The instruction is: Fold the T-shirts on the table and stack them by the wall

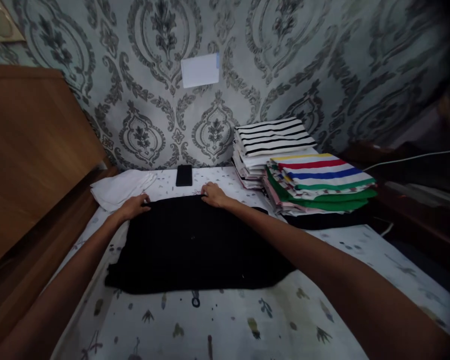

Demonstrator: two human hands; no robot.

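A black garment (pixel 195 245) lies spread in a wide, flattened shape on the patterned white sheet (pixel 232 325). At its far left corner my left hand (pixel 135 206) grips the edge, fingers bent over the cloth. My right hand (pixel 213 195) is closed on the far edge near the middle, thumb and fingers pinching the fabric. The right forearm crosses above the garment's right side and hides part of it. Small light specks show on the black cloth.
Two stacks of folded clothes stand at the back right, one topped by a black-and-white striped cloth (pixel 273 136), the other by a multicoloured striped cloth (pixel 322 172). A black phone (pixel 184 175) and a white cloth (pixel 122 189) lie near the wall. Wooden furniture (pixel 33 150) borders the left.
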